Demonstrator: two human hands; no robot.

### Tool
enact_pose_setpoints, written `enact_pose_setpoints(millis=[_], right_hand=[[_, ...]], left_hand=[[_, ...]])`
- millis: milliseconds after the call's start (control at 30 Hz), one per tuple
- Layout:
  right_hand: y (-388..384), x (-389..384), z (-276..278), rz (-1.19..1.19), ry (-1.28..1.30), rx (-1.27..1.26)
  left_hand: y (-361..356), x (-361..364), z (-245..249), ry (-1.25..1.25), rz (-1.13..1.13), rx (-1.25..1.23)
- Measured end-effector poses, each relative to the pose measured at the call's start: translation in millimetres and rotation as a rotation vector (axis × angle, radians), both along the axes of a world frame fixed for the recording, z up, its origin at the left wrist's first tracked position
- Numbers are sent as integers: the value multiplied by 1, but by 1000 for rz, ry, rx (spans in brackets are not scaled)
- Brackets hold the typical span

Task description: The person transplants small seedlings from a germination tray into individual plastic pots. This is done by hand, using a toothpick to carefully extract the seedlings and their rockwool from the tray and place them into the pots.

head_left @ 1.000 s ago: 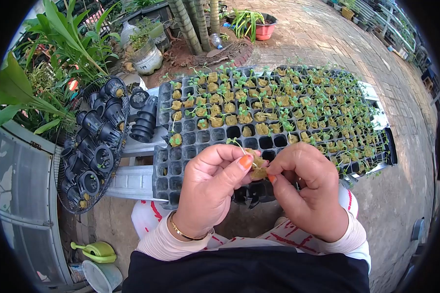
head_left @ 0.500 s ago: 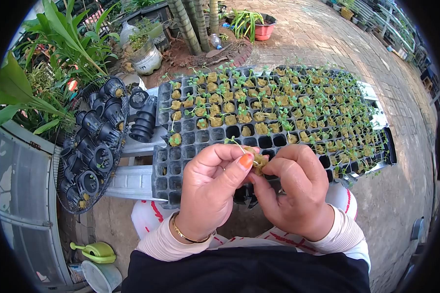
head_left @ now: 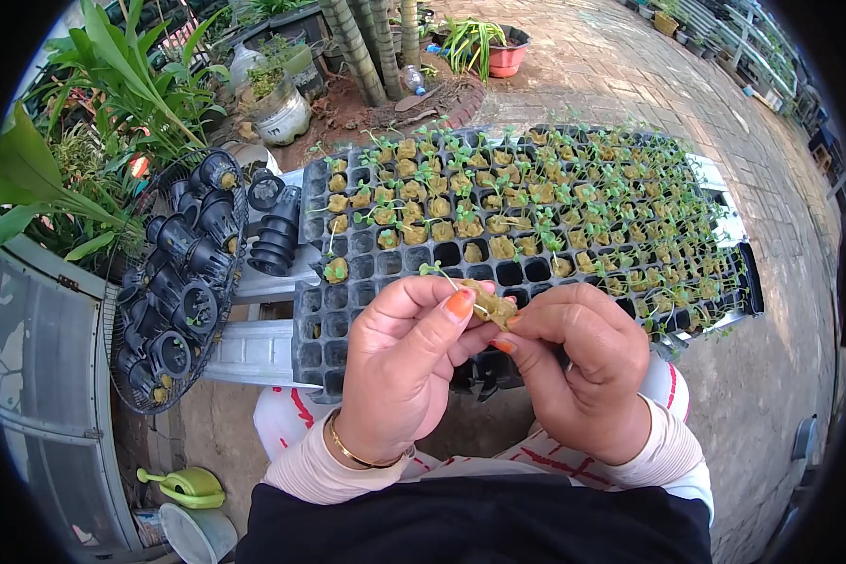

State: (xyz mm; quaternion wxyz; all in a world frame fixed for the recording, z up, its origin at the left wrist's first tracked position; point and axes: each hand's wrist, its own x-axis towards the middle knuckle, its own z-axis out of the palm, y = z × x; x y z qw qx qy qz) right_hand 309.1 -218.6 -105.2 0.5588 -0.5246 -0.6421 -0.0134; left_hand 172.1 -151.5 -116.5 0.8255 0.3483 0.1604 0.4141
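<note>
Between both hands is a seedling plug (head_left: 492, 307), a yellowish-brown spongy piece with a thin pale stem and small green leaves pointing left. My left hand (head_left: 409, 352) pinches it between thumb and forefinger, the stem lying by the thumb. My right hand (head_left: 578, 367) grips the plug's other end with thumb and fingertips. Below and beyond the hands lies a black seedling tray (head_left: 362, 266), many of its cells filled with similar plugs and sprouts. Several cells near the hands and at the left hold no plug.
At the left, a black wire basket (head_left: 127, 376) holds several black net pots (head_left: 197, 305). Stacked net pots (head_left: 274, 244) stand beside the tray on a silver-painted bench (head_left: 254, 350). A green watering can (head_left: 193, 486) and a pale bucket (head_left: 197, 536) are on the ground at lower left.
My right hand has shifted slightly right and its fingers have turned, exposing more of the plug. My left hand moved slightly left, and the leaves moved left with it.
</note>
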Motion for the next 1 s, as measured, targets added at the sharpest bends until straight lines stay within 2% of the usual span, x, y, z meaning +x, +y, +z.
enact_pose_setpoints(millis=[367, 1000], right_hand=[[1, 2, -4, 88, 231, -57], [2, 2, -4, 104, 349, -112]], left_hand=[[-1, 0, -3, -37, -7, 18], [-1, 0, -1, -45, 6, 13]])
